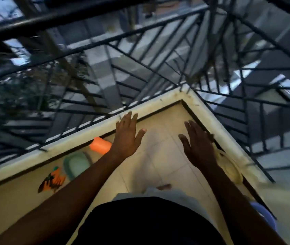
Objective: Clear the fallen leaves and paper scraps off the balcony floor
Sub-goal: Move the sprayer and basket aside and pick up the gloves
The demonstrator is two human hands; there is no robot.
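Balcony floor (158,156) fenced by railing (34,22); orange cylinder (100,145), green tub (77,165) beside L hand (128,137); it & R hand (199,147) held spread, empty.

A black top (149,221) covers the torso; just beyond it show pale grey cloth (169,193) and a bare foot (164,186). The left hand (126,137) and right hand (199,147) are bare.
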